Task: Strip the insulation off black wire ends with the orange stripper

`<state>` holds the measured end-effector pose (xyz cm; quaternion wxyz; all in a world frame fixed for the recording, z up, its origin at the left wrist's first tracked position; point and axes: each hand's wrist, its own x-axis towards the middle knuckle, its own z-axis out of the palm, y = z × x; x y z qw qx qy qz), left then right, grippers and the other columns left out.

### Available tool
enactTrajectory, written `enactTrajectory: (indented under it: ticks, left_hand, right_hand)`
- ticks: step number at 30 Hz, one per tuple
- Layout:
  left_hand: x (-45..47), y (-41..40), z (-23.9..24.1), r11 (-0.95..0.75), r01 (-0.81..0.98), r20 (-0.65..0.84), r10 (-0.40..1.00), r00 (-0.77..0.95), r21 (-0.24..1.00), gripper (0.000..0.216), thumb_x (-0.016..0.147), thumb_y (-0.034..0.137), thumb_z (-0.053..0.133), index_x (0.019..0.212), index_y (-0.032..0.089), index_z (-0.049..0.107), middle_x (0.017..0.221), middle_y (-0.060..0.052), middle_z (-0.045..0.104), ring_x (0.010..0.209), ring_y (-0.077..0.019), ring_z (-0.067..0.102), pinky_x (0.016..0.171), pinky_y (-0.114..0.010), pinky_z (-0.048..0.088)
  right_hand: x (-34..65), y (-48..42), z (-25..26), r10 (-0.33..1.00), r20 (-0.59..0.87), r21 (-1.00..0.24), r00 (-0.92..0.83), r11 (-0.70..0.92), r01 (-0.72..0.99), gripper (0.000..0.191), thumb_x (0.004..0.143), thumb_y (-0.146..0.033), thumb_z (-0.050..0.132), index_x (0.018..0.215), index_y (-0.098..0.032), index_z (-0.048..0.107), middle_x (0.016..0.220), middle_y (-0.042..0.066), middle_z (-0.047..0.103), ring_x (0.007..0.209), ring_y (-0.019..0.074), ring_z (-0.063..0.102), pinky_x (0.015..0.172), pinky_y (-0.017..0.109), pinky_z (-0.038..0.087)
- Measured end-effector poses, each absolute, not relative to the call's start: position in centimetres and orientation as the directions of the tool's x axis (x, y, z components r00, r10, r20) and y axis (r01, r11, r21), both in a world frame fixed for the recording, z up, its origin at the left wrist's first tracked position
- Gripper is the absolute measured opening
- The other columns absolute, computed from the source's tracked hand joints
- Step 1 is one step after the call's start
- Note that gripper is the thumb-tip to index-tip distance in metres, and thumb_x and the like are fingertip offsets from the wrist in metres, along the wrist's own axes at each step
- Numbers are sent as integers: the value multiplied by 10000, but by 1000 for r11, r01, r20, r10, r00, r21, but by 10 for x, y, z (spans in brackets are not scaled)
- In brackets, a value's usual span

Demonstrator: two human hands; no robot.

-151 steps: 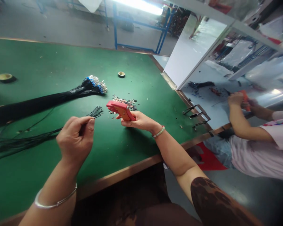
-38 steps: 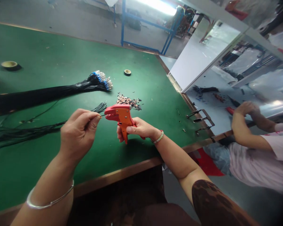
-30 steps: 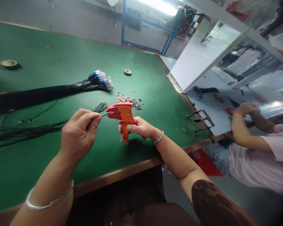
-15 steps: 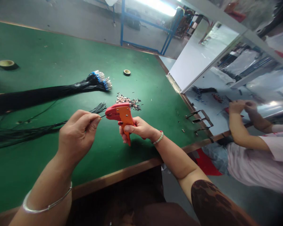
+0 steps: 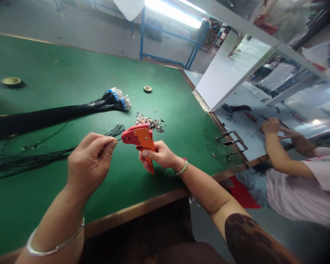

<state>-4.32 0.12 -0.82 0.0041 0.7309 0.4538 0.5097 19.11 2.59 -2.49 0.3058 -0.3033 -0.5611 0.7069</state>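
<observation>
- While your right hand point(image 5: 162, 154) grips the orange-red tool point(image 5: 144, 135) nearside of the clippings point(image 5: 156, 125), your left hand point(image 5: 89, 163) pinches a black wire point(image 5: 119, 139) left of them.
- A slack pinch may let the wire slip.

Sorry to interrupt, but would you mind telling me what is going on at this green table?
The person's left hand pinches a thin black wire that reaches the nose of a red-and-orange hand tool, gripped in the right hand. Just beyond the tool lies a pile of small clippings. A thick black wire bundle with blue and silver ends rests on the green table. To the right, a co-worker sits at a lighter surface.
</observation>
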Motion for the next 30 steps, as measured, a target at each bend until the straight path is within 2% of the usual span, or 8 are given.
enactTrajectory:
  ticks: [5, 10, 14, 16, 18, 24, 27, 30]
  left_hand:
    - [-44, 2, -9, -581, 667, 744, 666, 59, 467, 69, 971, 250, 673, 962, 223, 735, 876, -9, 678, 742, -116, 618, 701, -236, 498]
    - [-43, 5, -12, -544, 673, 712, 701, 38, 500, 113, 968, 301, 660, 924, 232, 738, 848, -12, 677, 718, -129, 619, 663, -250, 492]
    - [-43, 6, -16, -508, 678, 687, 726, 6, 531, 143, 969, 327, 656, 922, 221, 741, 850, -18, 678, 722, -131, 621, 677, -250, 492]
    - [-44, 7, -18, -499, 687, 700, 714, -20, 528, 128, 961, 311, 666, 928, 215, 745, 854, -19, 683, 740, -135, 630, 701, -254, 497]
    - [-45, 9, -20, -500, 692, 713, 701, -30, 521, 103, 948, 287, 679, 929, 213, 748, 856, -17, 684, 753, -138, 636, 713, -255, 498]
    - [-46, 10, -22, -516, 695, 720, 694, -2, 500, 93, 946, 263, 682, 920, 199, 744, 849, -15, 673, 731, -129, 622, 698, -243, 487]
    - [-41, 8, -25, -569, 689, 725, 683, 91, 450, 74, 951, 251, 684, 933, 208, 742, 865, -15, 680, 733, -126, 632, 698, -234, 489]
    - [-33, 4, -29, -613, 682, 718, 671, 184, 398, 58, 948, 216, 689, 976, 228, 738, 884, -5, 694, 693, -107, 626, 672, -217, 476]
  right_hand:
    - [185, 22, -29, 806, -103, -981, -583, -179, -75, 518, 807, -637, 809, 843, -154, 623, 534, -46, 607, 377, 106, 556, 321, 223, 459]
    - [178, 20, -33, 858, -95, -979, -505, -173, -109, 560, 791, -627, 826, 1020, -152, 636, 471, -121, 486, 316, 67, 406, 304, 211, 337]
    - [182, 26, -29, 787, -83, -983, -611, -167, -82, 518, 797, -622, 819, 879, -164, 591, 595, -54, 577, 464, 101, 560, 427, 242, 499]
    - [189, 30, -23, 706, -90, -985, -703, -166, -40, 486, 815, -577, 822, 923, -155, 607, 693, -19, 633, 582, 126, 633, 538, 272, 571]
    - [197, 34, -17, 694, -75, -989, -717, -145, -36, 434, 842, -522, 816, 968, -154, 623, 750, -12, 639, 644, 131, 649, 581, 271, 576]
    - [207, 43, -8, 847, -10, -973, -532, -131, -190, 367, 813, -421, 849, 969, -157, 648, 863, 23, 660, 750, 150, 664, 685, 302, 600]
    - [201, 44, -12, 921, 44, -960, -386, -68, -272, 367, 769, -387, 885, 948, -164, 656, 915, 26, 665, 789, 145, 666, 725, 300, 609]
    - [194, 43, -19, 931, 69, -969, -359, -24, -248, 377, 717, -329, 916, 933, -162, 656, 933, 20, 664, 788, 134, 640, 694, 274, 595]
